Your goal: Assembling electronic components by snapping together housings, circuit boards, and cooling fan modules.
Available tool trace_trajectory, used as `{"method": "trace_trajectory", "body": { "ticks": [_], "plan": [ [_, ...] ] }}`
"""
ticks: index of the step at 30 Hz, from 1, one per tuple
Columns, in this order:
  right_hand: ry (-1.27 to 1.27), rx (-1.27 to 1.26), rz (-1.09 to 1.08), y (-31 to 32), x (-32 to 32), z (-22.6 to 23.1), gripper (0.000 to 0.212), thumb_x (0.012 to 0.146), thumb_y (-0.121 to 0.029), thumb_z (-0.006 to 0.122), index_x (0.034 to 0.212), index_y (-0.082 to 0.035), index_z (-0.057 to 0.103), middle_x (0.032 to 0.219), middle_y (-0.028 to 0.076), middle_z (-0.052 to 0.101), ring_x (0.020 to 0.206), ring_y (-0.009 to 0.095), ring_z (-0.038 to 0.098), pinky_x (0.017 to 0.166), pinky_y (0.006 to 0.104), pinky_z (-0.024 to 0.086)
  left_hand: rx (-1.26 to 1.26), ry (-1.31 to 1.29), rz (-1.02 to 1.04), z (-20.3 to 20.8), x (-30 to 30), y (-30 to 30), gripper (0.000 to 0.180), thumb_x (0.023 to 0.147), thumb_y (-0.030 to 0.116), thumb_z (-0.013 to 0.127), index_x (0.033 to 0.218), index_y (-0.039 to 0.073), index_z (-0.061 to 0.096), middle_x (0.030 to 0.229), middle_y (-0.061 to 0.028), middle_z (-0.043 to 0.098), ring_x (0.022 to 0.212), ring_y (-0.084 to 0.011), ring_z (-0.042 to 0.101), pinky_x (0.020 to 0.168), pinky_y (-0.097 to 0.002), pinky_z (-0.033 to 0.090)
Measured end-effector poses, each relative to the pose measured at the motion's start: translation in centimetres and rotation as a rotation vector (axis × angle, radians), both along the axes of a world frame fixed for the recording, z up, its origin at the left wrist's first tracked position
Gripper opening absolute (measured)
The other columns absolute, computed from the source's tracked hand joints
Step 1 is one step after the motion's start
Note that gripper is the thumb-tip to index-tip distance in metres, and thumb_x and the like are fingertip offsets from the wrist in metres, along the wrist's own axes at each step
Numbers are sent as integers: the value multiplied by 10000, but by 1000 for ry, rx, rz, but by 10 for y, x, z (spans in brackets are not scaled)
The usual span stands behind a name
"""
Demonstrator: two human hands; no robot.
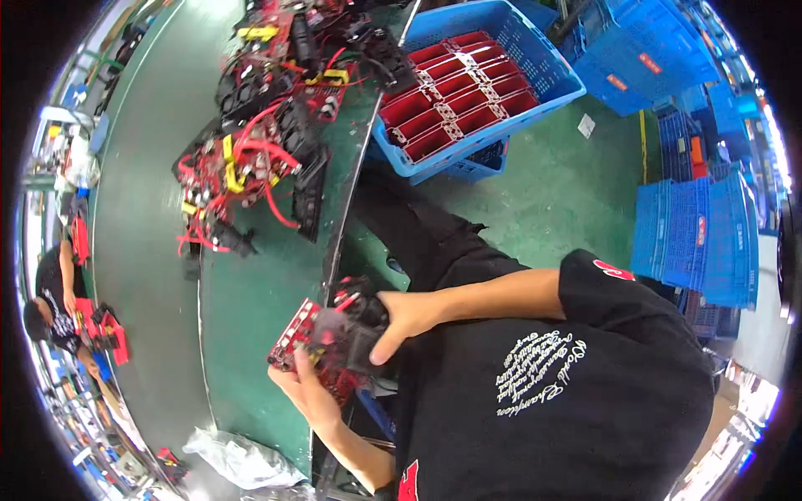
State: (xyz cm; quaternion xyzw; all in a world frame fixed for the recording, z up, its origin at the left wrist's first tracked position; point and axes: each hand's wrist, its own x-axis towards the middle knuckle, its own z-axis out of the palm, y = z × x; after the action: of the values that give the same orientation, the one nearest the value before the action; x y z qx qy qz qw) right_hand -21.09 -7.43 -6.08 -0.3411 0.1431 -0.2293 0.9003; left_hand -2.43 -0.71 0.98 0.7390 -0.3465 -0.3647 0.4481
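Observation:
A red circuit board with black parts on it is held just over the near edge of the green worktable. My left hand grips its lower end, thumb lying along the board's face. At the other end my right hand is closed round a black plastic part, thumb on the near side and fingers mostly hidden behind. Motion blurs the middle, so I cannot tell how the black part is joined to the board. Farther up the table lies a heap of similar red boards with black fan-like parts, red wires and yellow pieces.
A blue crate with rows of red metal housings stands beyond the table edge. Stacked blue crates are at the right. A clear plastic bag lies on the worktable. Across it, another person handles a red part.

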Motion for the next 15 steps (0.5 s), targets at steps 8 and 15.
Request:
{"method": "trace_trajectory", "body": {
  "ticks": [8,15],
  "plan": [
    [-98,308,-705,-42,-242,-52,779,645,-278,866,1283,-23,498,1198,137,594,1074,272,602,961,432,485,-54,341,-760,1,-173,-145,321,966,257,437,1066,-26,552,989,-110,592,906,-228,577,852,-340,443],
    [182,17,-1639,-65,-336,-74,686,730,-320,816,1252,-30,476,1159,150,598,946,309,652,822,468,573,-190,-1034,-949,-244,-258,-339,236,831,123,579,1034,4,572,984,-197,610,959,-359,571,875,-456,466]
  ]
}}
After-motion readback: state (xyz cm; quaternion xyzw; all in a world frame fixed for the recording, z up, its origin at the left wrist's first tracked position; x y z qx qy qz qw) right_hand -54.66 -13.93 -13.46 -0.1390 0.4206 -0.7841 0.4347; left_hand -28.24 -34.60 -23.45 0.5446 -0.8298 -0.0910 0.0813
